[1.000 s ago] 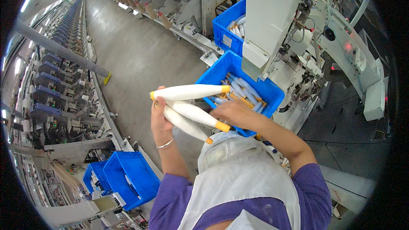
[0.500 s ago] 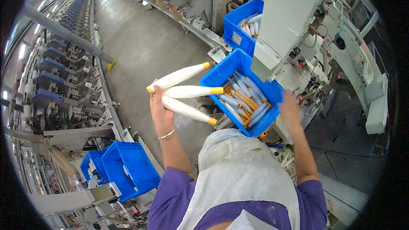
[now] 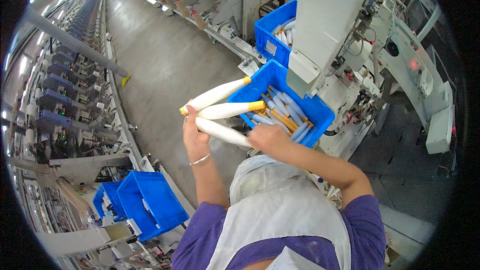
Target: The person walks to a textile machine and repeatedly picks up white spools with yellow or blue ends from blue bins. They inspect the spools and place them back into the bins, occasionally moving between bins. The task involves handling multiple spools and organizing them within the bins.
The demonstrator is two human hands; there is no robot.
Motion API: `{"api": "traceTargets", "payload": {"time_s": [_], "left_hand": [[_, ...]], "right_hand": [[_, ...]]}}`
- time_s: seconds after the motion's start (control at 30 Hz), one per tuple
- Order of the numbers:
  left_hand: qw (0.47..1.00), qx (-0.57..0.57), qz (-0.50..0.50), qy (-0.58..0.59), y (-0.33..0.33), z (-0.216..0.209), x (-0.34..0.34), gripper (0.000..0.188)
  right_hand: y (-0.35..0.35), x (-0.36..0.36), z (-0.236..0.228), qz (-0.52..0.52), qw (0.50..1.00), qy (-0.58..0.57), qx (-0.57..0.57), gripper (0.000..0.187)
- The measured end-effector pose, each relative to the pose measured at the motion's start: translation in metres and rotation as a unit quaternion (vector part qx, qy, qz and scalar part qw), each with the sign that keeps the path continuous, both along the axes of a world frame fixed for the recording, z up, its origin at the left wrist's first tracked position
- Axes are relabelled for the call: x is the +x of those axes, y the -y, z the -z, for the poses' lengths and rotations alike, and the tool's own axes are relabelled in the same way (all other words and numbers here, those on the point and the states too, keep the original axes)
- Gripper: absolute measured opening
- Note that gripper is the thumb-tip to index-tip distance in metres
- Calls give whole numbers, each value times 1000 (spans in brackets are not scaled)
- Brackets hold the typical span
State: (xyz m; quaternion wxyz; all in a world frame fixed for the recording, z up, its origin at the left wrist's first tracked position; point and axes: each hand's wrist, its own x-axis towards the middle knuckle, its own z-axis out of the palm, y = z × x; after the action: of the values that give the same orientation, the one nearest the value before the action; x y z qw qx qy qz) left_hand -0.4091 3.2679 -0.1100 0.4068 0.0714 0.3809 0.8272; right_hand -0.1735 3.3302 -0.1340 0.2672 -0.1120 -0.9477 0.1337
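Note:
Fanned out in my left hand [image 3: 196, 139] are three white yarn bobbins with yellow tube ends: an upper bobbin [image 3: 218, 94], a middle bobbin [image 3: 227, 110] and a lower bobbin [image 3: 220, 130]. The fingers and thumb close round their left ends. My right hand [image 3: 272, 140] is closed at the right end of the lower bobbin, covering its yellow tip. Just beyond it stands a blue crate [image 3: 269, 74], holding bluish-white wound bobbins [image 3: 291, 105] and bare orange-brown tubes [image 3: 281, 119]. My right hand and forearm hide the crate's near corner.
Behind the crate stands a second blue crate [image 3: 262, 32] with white bobbins. More blue crates [image 3: 165, 195] sit at lower left beside a long spinning machine [image 3: 57, 95]. A pale machine housing [image 3: 330, 25] rises at the right. Grey floor [image 3: 155, 60] forms an aisle.
My right hand has swung left from the crate's right side to the lower bobbin's tip. The left hand keeps its three bobbins and has shifted slightly right.

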Motion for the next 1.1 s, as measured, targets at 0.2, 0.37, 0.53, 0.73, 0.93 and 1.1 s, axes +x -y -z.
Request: {"api": "traceTargets", "payload": {"time_s": [0.2, 0.37, 0.53, 0.73, 0.93, 1.1], "left_hand": [[999, 3, -46, 26, -3, -7, -17, 51], [1000, 2, 20, -6, -22, -9, 4, 52], [998, -17, 61, -14, -42, 4, 31, 45], [998, -49, 30, -9, -31, 19, 32, 45], [1000, -19, 2, 23, -19, 14, 16, 46], [999, -7, -5, 35, -19, 9, 16, 46]], "right_hand": [[-37, 98, 5, 282, 897, 229, -252, 18], [-15, 63, -17, 143, 984, 53, -88, 22], [0, 3, -28, 62, 993, 99, 17, 19], [2, 9, -28, -17, 997, 58, 43, 8], [-19, 67, -23, 133, 990, 35, -20, 9], [-27, 100, -17, 177, 973, 138, -58, 16]]}}
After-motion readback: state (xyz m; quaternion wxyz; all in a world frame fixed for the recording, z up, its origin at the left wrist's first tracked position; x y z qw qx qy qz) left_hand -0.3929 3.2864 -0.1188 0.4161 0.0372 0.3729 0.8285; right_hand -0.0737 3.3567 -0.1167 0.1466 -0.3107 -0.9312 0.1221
